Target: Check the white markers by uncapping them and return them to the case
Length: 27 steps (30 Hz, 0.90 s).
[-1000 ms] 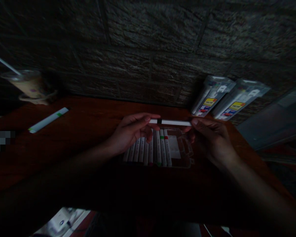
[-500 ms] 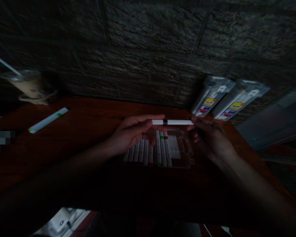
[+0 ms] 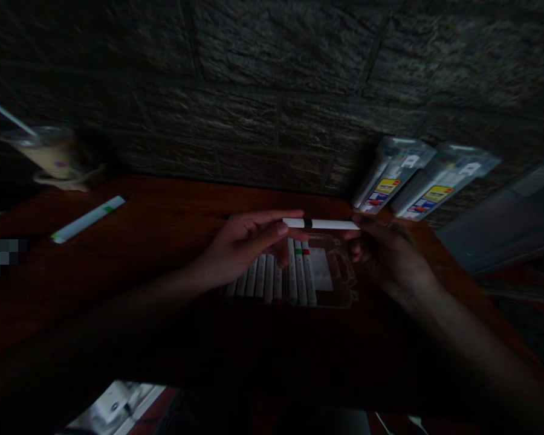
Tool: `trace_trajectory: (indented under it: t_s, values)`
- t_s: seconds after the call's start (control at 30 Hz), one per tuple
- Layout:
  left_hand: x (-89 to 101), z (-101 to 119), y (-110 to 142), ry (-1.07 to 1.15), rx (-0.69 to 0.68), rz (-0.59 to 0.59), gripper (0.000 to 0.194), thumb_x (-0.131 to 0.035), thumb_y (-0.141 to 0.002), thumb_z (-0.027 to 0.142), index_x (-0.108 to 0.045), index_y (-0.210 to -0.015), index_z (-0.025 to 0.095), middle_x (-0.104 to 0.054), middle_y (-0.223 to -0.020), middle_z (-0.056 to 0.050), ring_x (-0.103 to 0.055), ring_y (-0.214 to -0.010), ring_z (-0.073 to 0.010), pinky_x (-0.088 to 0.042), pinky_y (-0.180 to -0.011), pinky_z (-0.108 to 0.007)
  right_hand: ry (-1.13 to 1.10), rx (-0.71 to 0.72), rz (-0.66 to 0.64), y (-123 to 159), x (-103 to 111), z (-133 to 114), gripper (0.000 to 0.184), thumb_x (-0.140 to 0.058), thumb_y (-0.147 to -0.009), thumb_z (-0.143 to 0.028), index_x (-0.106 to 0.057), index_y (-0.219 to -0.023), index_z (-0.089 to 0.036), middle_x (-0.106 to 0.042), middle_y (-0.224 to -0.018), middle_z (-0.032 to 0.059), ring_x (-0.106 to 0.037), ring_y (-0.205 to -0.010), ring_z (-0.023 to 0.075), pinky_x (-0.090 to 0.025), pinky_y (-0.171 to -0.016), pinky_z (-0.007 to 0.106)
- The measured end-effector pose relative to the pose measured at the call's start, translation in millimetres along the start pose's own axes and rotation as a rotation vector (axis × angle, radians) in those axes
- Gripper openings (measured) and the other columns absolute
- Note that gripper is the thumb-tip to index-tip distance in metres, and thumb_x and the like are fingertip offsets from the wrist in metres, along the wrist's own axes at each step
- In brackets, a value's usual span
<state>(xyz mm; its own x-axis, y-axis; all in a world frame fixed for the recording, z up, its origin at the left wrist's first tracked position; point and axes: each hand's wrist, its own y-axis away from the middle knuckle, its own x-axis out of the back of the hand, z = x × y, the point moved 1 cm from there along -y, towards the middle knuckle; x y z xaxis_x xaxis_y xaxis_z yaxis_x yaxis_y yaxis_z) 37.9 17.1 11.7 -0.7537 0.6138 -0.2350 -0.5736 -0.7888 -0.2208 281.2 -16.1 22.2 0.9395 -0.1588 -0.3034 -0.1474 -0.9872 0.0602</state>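
Observation:
A white marker (image 3: 326,224) with a black band is held level between both hands, above an open clear case (image 3: 340,272) with a row of several white markers (image 3: 272,281). My left hand (image 3: 247,241) pinches the marker's left end with thumb and fingers. My right hand (image 3: 387,257) grips its right end. The case lies on a reddish-brown wooden table (image 3: 163,241). The scene is very dim.
A loose white marker with green marks (image 3: 88,219) lies at the table's left. A plastic cup with a straw (image 3: 49,154) stands at the far left. Two closed marker packs (image 3: 417,178) lean on the dark stone wall at the right. Papers show below the table's front edge (image 3: 118,411).
The marker and both hands have shifted slightly to the right; the black band now sits further from my left fingers. Nothing else has moved.

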Motion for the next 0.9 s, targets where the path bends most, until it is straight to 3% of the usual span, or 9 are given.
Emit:
trace_trajectory:
  t_s: [0.27, 0.43, 0.67, 0.9]
  values:
    - [1.4, -5, -2, -0.029, 0.016, 0.111, 0.029, -0.069, -0.093, 0.024, -0.075, -0.117, 0.01, -0.081, -0.095, -0.014, -0.068, -0.059, -0.0116, -0.058, -0.062, -0.026, 0.205, 0.211, -0.126, 4, -3, 3, 0.018, -0.087, -0.077, -0.034, -0.079, -0.071, -0.019, -0.074, -0.066, 0.0011, -0.062, -0.049, 0.0074, -0.053, -0.046, 0.016]
    - [1.2, -6, -2, -0.044, 0.056, 0.096, 0.032, -0.068, -0.094, 0.028, -0.075, -0.118, 0.01, -0.081, -0.096, -0.016, -0.068, -0.059, -0.0123, -0.058, -0.061, -0.027, 0.351, 0.262, -0.145, 6, 0, 5, 0.014, -0.083, -0.082, -0.035, -0.081, -0.076, -0.022, -0.073, -0.062, 0.0002, -0.061, -0.048, 0.0081, -0.05, -0.047, 0.018]
    - [-3.7, -1, 1, -0.275, 0.059, 0.095, 0.025, -0.068, -0.093, 0.021, -0.076, -0.114, 0.011, -0.081, -0.089, -0.01, -0.066, -0.056, -0.0097, -0.056, -0.058, -0.022, 0.635, 0.403, -0.126, 10, -5, 3, 0.006, -0.083, -0.08, -0.03, -0.083, -0.079, -0.024, -0.076, -0.064, 0.0007, -0.062, -0.047, 0.0096, -0.046, -0.044, 0.018]
    - [-5.5, -3, 0, -0.301, 0.072, 0.085, 0.018, -0.07, -0.089, 0.018, -0.076, -0.105, 0.011, -0.079, -0.082, -0.005, -0.063, -0.055, -0.0073, -0.054, -0.055, -0.018, 0.707, 0.476, -0.17, 16, -10, 2, 0.007, -0.079, -0.085, -0.027, -0.081, -0.079, -0.023, -0.078, -0.066, -0.0002, -0.07, -0.053, 0.0127, -0.052, -0.049, 0.02]
